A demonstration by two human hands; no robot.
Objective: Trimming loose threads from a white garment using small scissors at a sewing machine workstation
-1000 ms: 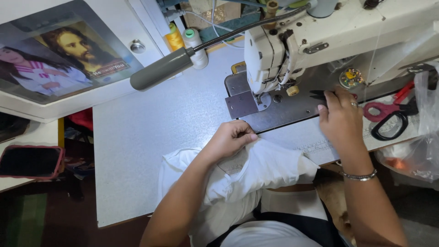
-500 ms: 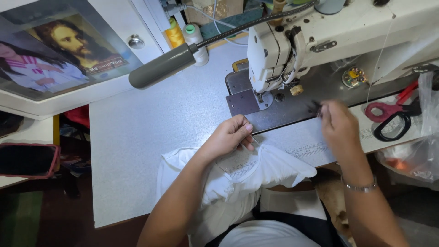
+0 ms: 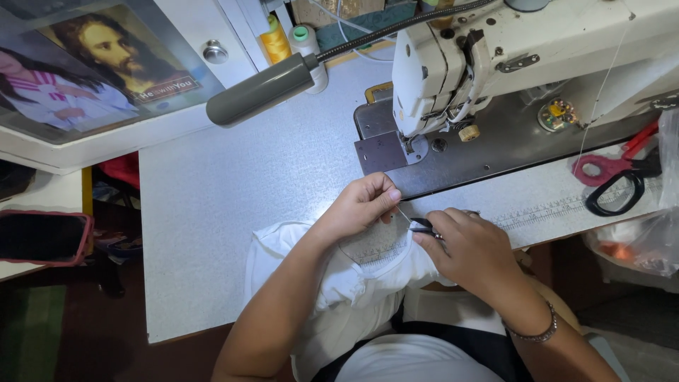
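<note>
From the head camera, looking down, the left hand (image 3: pixel 361 206) lies over the near edge of the pale speckled bench (image 3: pixel 233 198), its fingers (image 3: pixel 385 196) pressed together and pinching a fold of the white fabric (image 3: pixel 353 272), which drapes from the bench edge down toward the person's lap. Just beside it, the right hand (image 3: pixel 474 251) has its fingers curled around a small dark thread snipper (image 3: pixel 423 226), whose tip sits at the fabric between the two hands; a thin thread (image 3: pixel 403 212) runs taut from the left fingertips to the snipper. The two hands are near each other, with the fabric bunched under both. A thin bracelet (image 3: pixel 537 332) circles the right wrist. Behind the hands stands the cream-coloured sewing machine (image 3: pixel 523 49) on its dark metal bed (image 3: pixel 495 152), with the needle area just beyond the left hand. To the right, red-handled scissors (image 3: pixel 608 166) lie on the bench beside black-handled scissors (image 3: pixel 622 194), well apart from the hands, and a clear plastic bag (image 3: pixel 647 240) hangs at the far right edge. A grey lamp head (image 3: pixel 258 92) on a flexible arm reaches over the bench, with a yellow thread spool (image 3: pixel 274 42) and a white thread spool (image 3: pixel 308 42) behind it. On the left, a framed picture (image 3: pixel 92 71) leans near a phone in a red case (image 3: pixel 39 237).
</note>
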